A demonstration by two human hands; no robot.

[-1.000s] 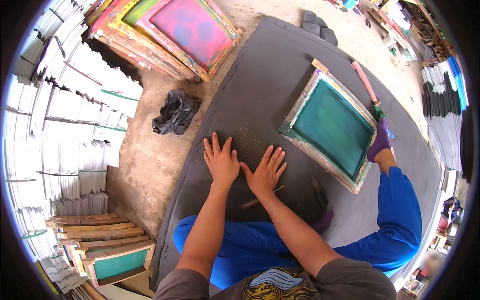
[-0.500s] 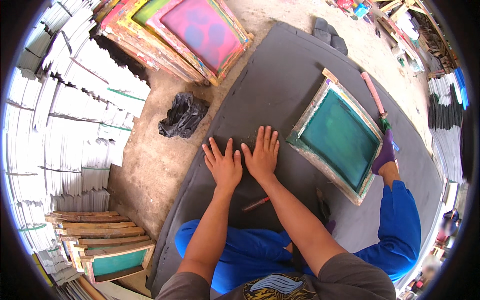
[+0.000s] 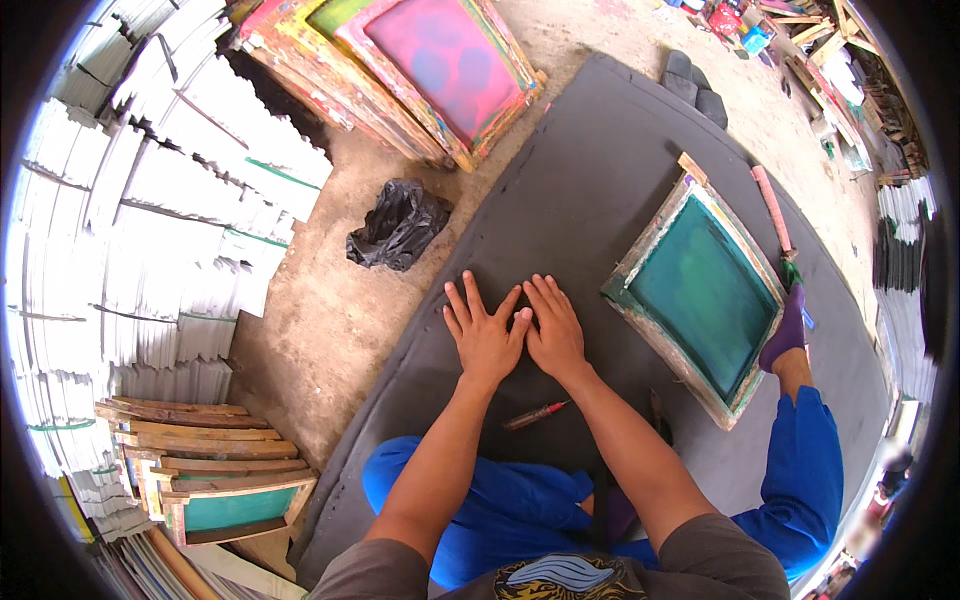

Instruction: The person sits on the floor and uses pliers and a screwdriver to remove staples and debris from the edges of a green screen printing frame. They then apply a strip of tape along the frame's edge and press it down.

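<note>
Both my hands lie flat, palms down, on a dark grey mat (image 3: 570,170). My left hand (image 3: 488,335) has its fingers spread, and its thumb side meets the index side of my right hand (image 3: 555,330). The right fingers are stretched out and nothing is held in either hand. Between my forearms lies a slim tool with a dark red handle (image 3: 535,415), its kind not clear. To the right rests a wooden screen-printing frame (image 3: 650,365) with green mesh. A dark tool (image 3: 659,415) beside my right forearm is partly hidden.
A black plastic bag (image 3: 400,225) sits on the floor beyond the mat's left edge. Paint-stained frames (image 3: 450,70) lean behind it. Paper stacks (image 3: 160,255) and more wooden frames (image 3: 240,505) line the left. A pink-handled tool (image 3: 772,208) lies near my foot; slippers (image 3: 694,88) stand farther back.
My hands have come closer together and now touch. The right hand has drawn slightly back toward me, and the left has slid a little right. The whole view has shifted slightly.
</note>
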